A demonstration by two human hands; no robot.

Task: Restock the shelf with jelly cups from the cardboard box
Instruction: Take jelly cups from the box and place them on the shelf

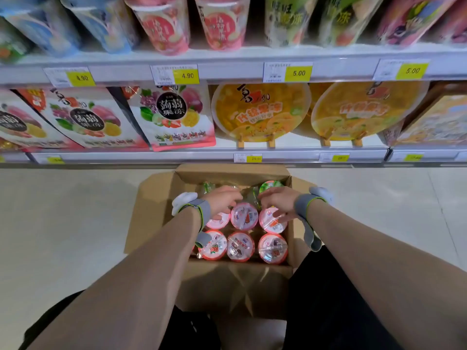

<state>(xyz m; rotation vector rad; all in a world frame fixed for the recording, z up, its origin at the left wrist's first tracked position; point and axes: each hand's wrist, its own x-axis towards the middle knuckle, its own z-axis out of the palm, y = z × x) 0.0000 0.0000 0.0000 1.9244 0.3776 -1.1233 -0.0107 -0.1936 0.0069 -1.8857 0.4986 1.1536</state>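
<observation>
1. Head view is showing both hands reaching down into an open cardboard box (pixel 156 198) that is sitting on the floor (pixel 63 210) in front of a shelf (pixel 227 58).
2. The left hand (pixel 222 200) is lying over the jelly cups (pixel 240 246) at the left of the box, fingers curled downward; their tips are hiding behind the hand, so whether it is gripping a cup cannot be told.
3. The right hand (pixel 278 202) is resting on the pink-lidded cup (pixel 271 221) at the right of the middle row, fingers spread on its lid; a closed grasp is not showing clearly.
4. Grey wristbands (pixel 303 205) with white pieces are wrapping both wrists, and the left one is covering part of a cup.
5. Pink-lidded cups are filling the two nearer rows; green-lidded cups (pixel 271 185) at the far row are mostly hiding behind the hands.
6. Tall pink cups (pixel 222 24), fruit-printed bags (pixel 174 117) and round yellow tubs (pixel 260 112) are standing on the shelf above yellow price tags (pixel 298 73); the top row is cut off by the frame, and much of the print is blurring.
</observation>
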